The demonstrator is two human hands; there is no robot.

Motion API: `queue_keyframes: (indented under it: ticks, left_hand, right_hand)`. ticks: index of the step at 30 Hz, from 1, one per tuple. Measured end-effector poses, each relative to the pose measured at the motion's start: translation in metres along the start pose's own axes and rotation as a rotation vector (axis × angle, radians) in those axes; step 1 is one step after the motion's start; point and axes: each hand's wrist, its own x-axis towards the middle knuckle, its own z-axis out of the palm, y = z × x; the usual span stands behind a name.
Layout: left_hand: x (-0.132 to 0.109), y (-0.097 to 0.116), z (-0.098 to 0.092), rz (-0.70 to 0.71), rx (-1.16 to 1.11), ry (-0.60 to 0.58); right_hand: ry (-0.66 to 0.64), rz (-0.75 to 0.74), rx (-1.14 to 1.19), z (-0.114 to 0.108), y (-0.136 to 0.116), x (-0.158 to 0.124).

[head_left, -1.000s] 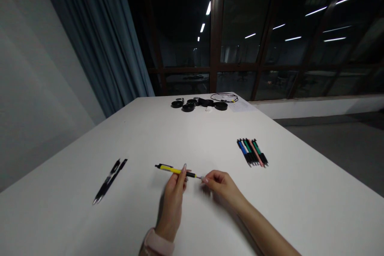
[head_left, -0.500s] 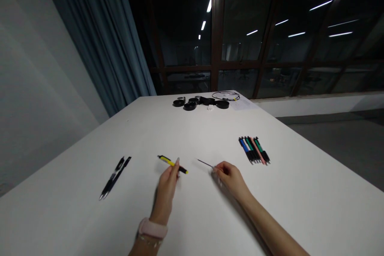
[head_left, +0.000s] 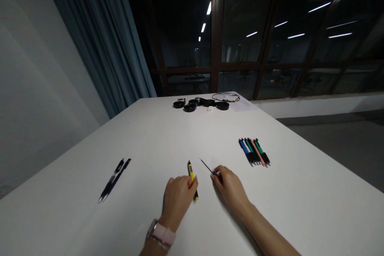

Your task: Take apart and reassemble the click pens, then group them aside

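My left hand (head_left: pixel 180 192), with a pink-strapped watch at the wrist, is closed on a yellow and black pen (head_left: pixel 191 171). The pen points away from me, and its black end with a yellow tip sticks out below the fingers. To the right, my right hand (head_left: pixel 228 182) pinches one end of a thin dark pen refill (head_left: pixel 205 165) between thumb and fingertips. The refill's free end slants up and left, a short gap from the yellow pen. Both hands are low over the white table (head_left: pixel 168 140).
Two dark pens (head_left: pixel 114 180) lie side by side at the left. At the right is a row of several pens (head_left: pixel 254 152) in blue, white, green, black and pink. Rolls of black tape (head_left: pixel 189 108), a coiled black cable (head_left: pixel 225 97) and paper (head_left: pixel 243 106) occupy the far end.
My left hand has moved right and turned, swinging the yellow pen from lying crosswise to pointing away from me. My right hand has hardly moved; the refill slants more steeply.
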Motion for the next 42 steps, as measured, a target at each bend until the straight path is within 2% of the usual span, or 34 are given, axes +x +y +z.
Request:
queue_keyframes:
  ticks: [9, 14, 19, 25, 33, 38, 42]
  left_hand:
    - [0.005, 0.012, 0.002, 0.057, 0.108, -0.039]
    - [0.009, 0.015, 0.005, 0.08, 0.092, -0.003]
    - [0.01, 0.013, 0.005, 0.08, 0.092, 0.01]
    - [0.009, -0.002, 0.002, 0.051, 0.054, 0.071]
    - [0.007, -0.031, -0.012, -0.077, 0.031, 0.145]
    - [0.007, -0.045, -0.026, -0.18, -0.019, 0.187]
    - [0.007, -0.051, -0.031, -0.189, -0.046, 0.231]
  right_hand:
    - [-0.072, -0.041, -0.002, 0.003, -0.01, -0.005]
    - [-0.01, -0.072, 0.031, 0.003, -0.006, -0.003]
    - [0.043, -0.01, 0.12, 0.0, 0.0, 0.002]
    - [0.037, 0.005, 0.04, 0.0, 0.006, 0.003]
    - [0.013, -0.027, -0.189, 0.001, 0.009, 0.004]
    - [0.072, 0.046, -0.138, -0.015, 0.015, 0.008]
    - [0.127, 0.132, -0.127, -0.03, 0.025, 0.013]
